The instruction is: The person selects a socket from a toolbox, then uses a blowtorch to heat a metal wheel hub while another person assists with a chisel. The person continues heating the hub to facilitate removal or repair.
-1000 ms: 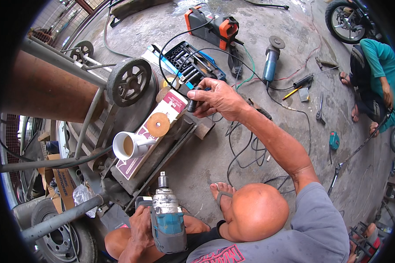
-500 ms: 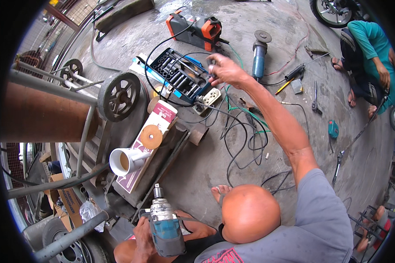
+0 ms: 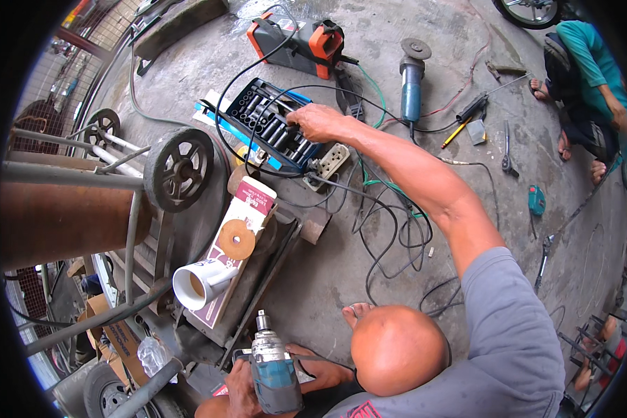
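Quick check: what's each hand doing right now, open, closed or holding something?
Left hand: closed, holding the impact wrench.
Right hand: fingers curled at the socket set; whether it grips anything cannot be told.

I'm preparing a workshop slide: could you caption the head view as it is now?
Left hand grips a teal impact wrench; right hand is at an open socket set.

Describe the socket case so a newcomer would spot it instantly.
On the floor, near the top of the picture, find the boxy machine with orange ends. Just below it lies the open socket case, the right hand at its right side. Unlike the pale power strip beside it, it has blue edges and holds rows of sockets.
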Tool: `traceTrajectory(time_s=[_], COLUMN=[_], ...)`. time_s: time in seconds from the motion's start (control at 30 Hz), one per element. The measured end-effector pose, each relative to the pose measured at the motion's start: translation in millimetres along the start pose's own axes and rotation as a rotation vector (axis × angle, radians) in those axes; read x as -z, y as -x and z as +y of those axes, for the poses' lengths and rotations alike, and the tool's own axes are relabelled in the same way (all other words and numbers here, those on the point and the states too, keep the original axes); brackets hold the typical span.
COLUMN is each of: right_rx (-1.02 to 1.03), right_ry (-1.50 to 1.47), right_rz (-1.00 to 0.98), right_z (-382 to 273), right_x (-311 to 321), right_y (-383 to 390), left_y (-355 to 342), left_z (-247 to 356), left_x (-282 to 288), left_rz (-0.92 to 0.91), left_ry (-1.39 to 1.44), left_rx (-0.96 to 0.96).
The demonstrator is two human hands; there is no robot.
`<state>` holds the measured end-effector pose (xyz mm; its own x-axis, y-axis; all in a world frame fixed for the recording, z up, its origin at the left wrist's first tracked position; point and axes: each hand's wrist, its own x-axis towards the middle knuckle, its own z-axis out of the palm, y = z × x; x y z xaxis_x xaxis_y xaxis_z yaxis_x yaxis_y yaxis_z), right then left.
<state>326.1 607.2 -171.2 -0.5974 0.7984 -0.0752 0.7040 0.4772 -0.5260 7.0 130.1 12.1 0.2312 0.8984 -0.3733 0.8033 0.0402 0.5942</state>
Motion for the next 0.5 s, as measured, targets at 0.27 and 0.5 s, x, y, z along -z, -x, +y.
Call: traceTrajectory(time_s=[0.27,0.5], right_rx=[0.299,0.329], right_ry=[0.252,0.311], right_rz=[0.126,0.034], right_z=[2,1], right_x=[-42,-55], right_y=[-17,-20], left_y=[-3,-11], left_z=[-1,1], left_x=[-2,-2], left_rz=[-0.065,-0.115], left_ry=[-0.044,-0.067], left_rx=[0.003,-0.010])
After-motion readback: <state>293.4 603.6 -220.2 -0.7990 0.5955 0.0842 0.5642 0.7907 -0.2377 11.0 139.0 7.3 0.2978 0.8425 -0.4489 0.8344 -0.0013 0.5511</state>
